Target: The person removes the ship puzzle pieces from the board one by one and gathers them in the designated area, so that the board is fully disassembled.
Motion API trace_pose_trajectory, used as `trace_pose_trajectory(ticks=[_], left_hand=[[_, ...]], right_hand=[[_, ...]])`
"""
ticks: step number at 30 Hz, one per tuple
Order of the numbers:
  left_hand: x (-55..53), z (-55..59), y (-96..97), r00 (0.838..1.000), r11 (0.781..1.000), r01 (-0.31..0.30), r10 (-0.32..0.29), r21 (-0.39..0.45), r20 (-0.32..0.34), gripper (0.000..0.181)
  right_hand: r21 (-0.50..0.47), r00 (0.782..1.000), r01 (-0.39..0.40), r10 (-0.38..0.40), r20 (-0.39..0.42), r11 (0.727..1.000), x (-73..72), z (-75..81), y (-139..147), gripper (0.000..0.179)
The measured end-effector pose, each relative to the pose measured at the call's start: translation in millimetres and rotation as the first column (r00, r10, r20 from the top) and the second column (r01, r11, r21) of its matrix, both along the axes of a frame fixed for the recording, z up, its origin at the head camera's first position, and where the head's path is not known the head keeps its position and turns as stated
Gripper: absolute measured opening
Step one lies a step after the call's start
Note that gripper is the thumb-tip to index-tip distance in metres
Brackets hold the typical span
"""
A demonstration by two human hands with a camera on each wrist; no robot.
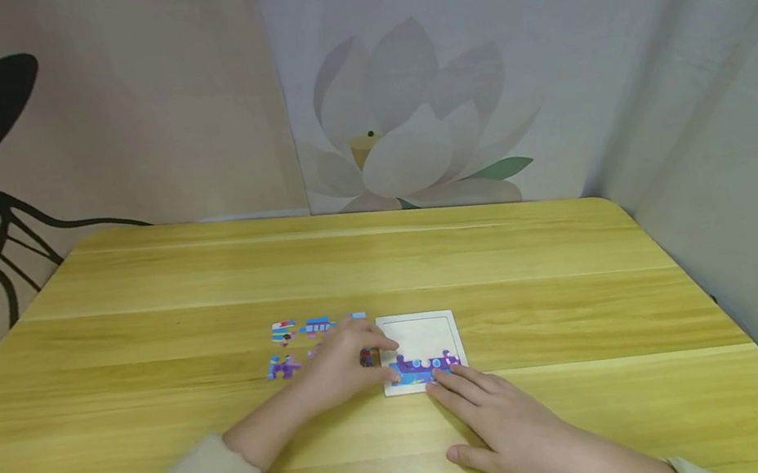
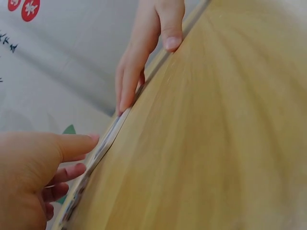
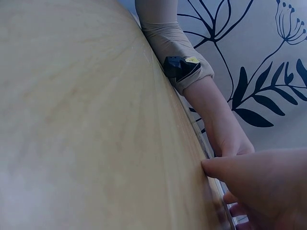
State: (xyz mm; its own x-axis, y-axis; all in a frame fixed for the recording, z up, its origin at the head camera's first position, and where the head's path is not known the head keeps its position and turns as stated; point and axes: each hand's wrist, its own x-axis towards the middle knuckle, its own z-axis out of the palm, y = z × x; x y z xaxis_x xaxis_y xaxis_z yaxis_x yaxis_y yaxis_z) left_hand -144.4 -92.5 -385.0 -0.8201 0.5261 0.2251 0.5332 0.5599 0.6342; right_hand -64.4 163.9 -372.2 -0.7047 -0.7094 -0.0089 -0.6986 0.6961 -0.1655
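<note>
White and shallow, a tray [image 1: 426,335] lies on the bench [image 1: 579,279], with joined puzzle pieces [image 1: 411,373] along its 6 o'clock side and loose pieces [image 1: 284,366] off toward 9 o'clock. At its 9 o'clock edge the left hand [image 1: 343,362] curves its fingers loosely, gripping nothing visible, while the right hand [image 1: 501,424], at 5 o'clock, rests nearly straight fingers on the joined row. Each piece looks light, thin and stiff, probably best pinched by opposite edges.

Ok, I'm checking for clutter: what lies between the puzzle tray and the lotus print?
Just bare wood-grain tabletop between the puzzle tray and lotus print, shown in the head view.
</note>
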Motion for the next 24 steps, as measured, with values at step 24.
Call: trace_pose_trajectory(ticks=[24], left_hand=[[6.0,-0.8,10.7,1.0,0.998,-0.016,0.015,-0.06,-0.014,0.031]], right_hand=[[0.025,0.999,0.015,-0.016,0.029,1.0,-0.3,-0.1,0.5,0.068]])
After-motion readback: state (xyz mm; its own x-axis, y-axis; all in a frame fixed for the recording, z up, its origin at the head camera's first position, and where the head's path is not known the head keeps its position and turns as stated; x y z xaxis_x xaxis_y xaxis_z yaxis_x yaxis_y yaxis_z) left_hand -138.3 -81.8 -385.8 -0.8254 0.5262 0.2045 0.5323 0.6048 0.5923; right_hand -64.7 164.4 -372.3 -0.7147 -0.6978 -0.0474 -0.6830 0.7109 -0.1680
